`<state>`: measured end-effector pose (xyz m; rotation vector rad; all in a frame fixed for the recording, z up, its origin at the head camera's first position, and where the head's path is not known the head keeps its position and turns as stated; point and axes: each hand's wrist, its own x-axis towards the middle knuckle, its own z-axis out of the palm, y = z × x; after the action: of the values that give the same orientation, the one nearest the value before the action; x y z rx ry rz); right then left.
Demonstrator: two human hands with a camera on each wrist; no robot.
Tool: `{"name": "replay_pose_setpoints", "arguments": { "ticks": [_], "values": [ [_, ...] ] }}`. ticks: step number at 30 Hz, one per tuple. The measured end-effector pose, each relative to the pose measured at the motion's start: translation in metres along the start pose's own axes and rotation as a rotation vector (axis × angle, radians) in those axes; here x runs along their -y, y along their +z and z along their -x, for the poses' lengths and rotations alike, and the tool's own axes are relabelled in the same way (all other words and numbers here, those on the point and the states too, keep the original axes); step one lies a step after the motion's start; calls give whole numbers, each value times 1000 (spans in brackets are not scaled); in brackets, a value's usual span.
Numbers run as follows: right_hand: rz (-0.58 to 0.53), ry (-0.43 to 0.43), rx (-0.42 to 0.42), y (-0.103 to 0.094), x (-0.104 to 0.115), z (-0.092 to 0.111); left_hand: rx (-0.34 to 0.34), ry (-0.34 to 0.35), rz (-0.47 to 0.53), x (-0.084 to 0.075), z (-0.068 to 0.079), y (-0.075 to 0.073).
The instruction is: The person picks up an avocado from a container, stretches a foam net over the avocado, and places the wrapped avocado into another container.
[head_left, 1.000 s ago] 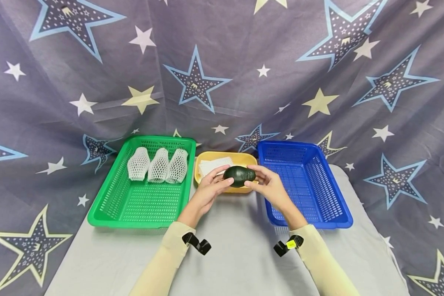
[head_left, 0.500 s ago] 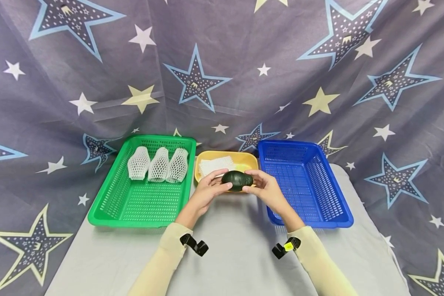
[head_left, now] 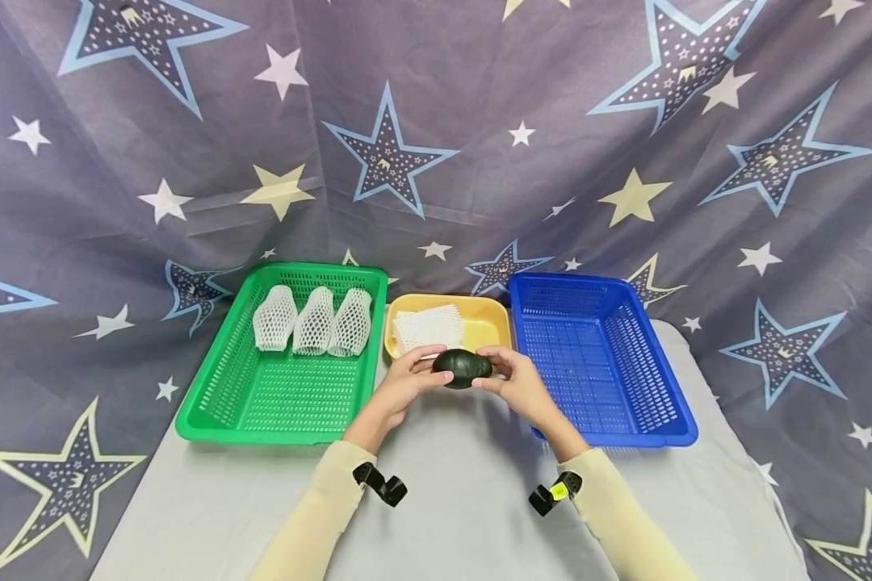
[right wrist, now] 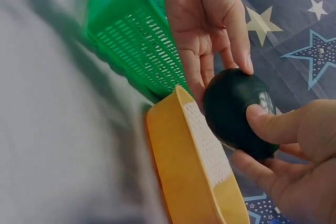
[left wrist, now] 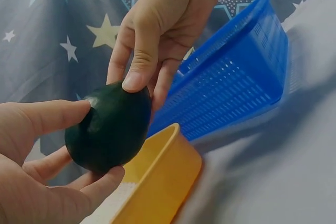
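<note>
A glossy dark green avocado [head_left: 463, 368] is held level between both hands, at the front edge of the yellow tray in the head view. My left hand [head_left: 407, 383] grips its rounder end, the thumb on the near side and the fingers beyond. At the narrower end, my right hand [head_left: 516, 386] pinches it between thumb and fingers. The left wrist view shows the avocado [left wrist: 110, 129] off the table, with fingertips beneath it. From the right wrist, the left hand [right wrist: 210, 24] reaches in around the far end of the avocado [right wrist: 236, 111].
Behind the hands sits a yellow tray [head_left: 488, 305] holding a stack of white foam nets [head_left: 429, 327]. A green basket [head_left: 291, 411] on the left contains three bulging white foam net sleeves [head_left: 312, 323]. On the right stands a blue basket [head_left: 589, 379]. Star-patterned cloth hangs behind the table [head_left: 450, 500].
Both hands have drawn the avocado back toward the body, from over the yellow tray to its front edge, uncovering more of the tray. Their grip looks the same.
</note>
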<state>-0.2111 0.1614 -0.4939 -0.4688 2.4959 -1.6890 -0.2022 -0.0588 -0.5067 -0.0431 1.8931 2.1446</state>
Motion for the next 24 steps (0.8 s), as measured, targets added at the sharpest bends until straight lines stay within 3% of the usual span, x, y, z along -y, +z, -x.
{"name": "replay_pose_setpoints", "arguments": {
  "ticks": [16, 24],
  "values": [
    [163, 58, -16, 15, -6, 6, -41, -10, -64, 17, 1, 4],
    [207, 86, 11, 21, -8, 11, -67, -54, -105, 26, 4, 6]
  ]
}}
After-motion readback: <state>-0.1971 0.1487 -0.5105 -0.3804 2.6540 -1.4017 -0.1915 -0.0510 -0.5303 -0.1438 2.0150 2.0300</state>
